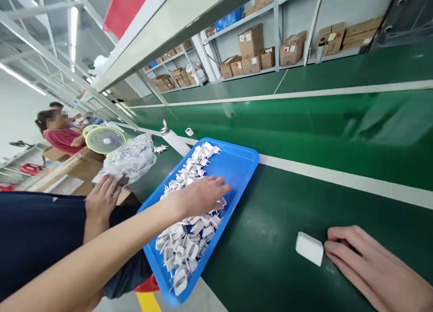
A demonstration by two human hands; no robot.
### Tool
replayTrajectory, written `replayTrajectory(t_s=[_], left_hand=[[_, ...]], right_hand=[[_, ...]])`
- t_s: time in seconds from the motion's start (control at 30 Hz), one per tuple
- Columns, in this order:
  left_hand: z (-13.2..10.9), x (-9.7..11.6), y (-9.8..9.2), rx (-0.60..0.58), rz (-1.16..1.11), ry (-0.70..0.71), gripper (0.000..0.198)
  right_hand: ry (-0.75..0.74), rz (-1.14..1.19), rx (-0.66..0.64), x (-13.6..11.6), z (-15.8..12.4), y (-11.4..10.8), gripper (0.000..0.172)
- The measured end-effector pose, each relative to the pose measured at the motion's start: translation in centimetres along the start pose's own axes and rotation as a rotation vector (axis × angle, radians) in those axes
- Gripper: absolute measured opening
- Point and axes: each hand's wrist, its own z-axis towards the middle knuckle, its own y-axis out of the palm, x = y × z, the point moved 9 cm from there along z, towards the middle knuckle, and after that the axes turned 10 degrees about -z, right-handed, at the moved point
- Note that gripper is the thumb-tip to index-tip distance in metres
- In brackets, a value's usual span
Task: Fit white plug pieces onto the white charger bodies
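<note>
My left hand (199,195) reaches into a blue tray (241,164) and lies flat on a heap of small white plug parts (184,244), fingers spread, nothing visibly gripped. My right hand (368,267) rests on the green conveyor belt (338,136) at the lower right. Its fingertips touch the edge of a white rectangular block (309,248) lying on the belt; the fingers are not wrapped around it.
A co-worker in a dark top sits at my left, a hand (101,199) on a clear bag of white parts (130,158). Beyond stand a small fan (104,140), another seated person, and shelves of cardboard boxes (252,43). A loose white part (189,132) lies on the belt.
</note>
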Motion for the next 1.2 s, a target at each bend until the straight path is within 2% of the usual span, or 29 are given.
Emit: replayTrajectory(t_s=[0.07,0.13,0.23,0.33,0.37,0.5,0.57,0.63,0.7,0.8,0.93,1.0,1.1,1.13,1.2], left_hand=[[0.0,-2.0,1.6,-0.066,0.004,-0.075,0.040],[0.4,-2.7,2.5,-0.087,-0.034,-0.085,0.032],[1.5,-2.4,2.4,-0.089,-0.103,-0.060,0.027],[2.4,-1.9,1.3,-0.089,-0.145,-0.040,0.026],[2.6,-2.0,1.0,-0.095,-0.152,-0.050,0.026],[3.5,-3.1,-0.1,-0.107,-0.190,-0.125,0.027],[3.7,-3.4,-1.7,-0.052,-0.176,-0.121,0.025],[3.9,-2.7,-3.8,0.016,-0.176,-0.085,0.022],[4.3,-0.7,-6.0,0.068,-0.245,-0.009,0.024],[5.6,5.2,-8.8,0.112,-0.476,0.204,0.025],[9.1,14.5,-10.2,0.074,-0.822,0.513,0.022],[11.2,17.8,-10.3,0.062,-0.979,0.615,0.022],[13.7,20.5,-9.9,0.081,-1.249,0.659,0.024],[14.3,21.0,-9.7,0.091,-1.335,0.648,0.026],[14.9,21.7,-9.1,0.104,-1.467,0.602,0.028]], right_hand=[[0.034,-0.065,0.011,0.0,0.2,-0.7,0.022],[-0.001,-0.114,0.021,-1.2,0.6,-1.6,0.030],[-0.204,-0.170,-0.032,-4.8,1.3,-2.0,0.042],[-0.322,-0.197,-0.050,-7.0,1.4,-1.5,0.024],[-0.320,-0.188,-0.034,-7.0,1.4,-1.4,0.022],[-0.247,-0.097,-0.035,-5.3,1.2,-1.7,0.044],[-0.188,-0.024,-0.069,-3.8,1.4,-2.6,0.043],[-0.102,0.026,-0.081,-2.1,1.7,-4.4,0.036],[-0.044,0.005,-0.084,-0.7,1.9,-6.3,0.031],[-0.068,-0.126,-0.120,-0.3,2.1,-8.3,0.022],[-0.082,-0.320,-0.182,-0.4,2.2,-9.0,0.020],[-0.055,-0.364,-0.211,0.0,2.1,-9.4,0.026],[0.036,-0.251,-0.197,1.2,1.4,-11.0,0.053],[0.100,-0.189,-0.167,1.9,1.0,-11.8,0.057],[0.251,-0.066,-0.032,3.4,-0.1,-13.4,0.054]])
